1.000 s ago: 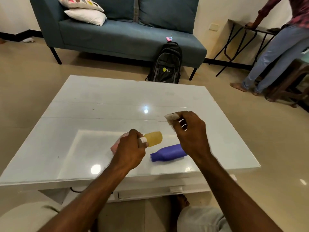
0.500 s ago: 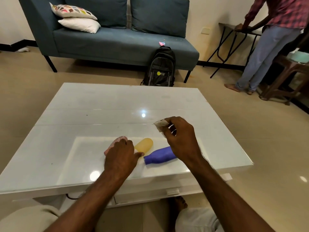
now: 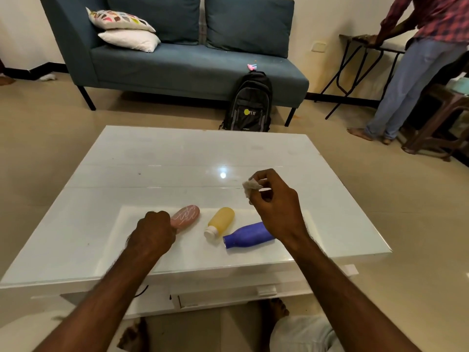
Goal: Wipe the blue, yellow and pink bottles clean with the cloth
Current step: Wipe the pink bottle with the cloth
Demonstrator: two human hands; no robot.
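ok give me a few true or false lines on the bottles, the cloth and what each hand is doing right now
1. All three bottles lie on their sides on the table. True.
2. The cloth is in the left hand. False: the right hand pinches it above the table; the left hand is at the pink bottle.
3. The yellow bottle lies between the pink and the blue bottle. True.
4. The cloth is pressed on the blue bottle. False: it is held clear of all three bottles.
5. The yellow bottle has a white cap. True.
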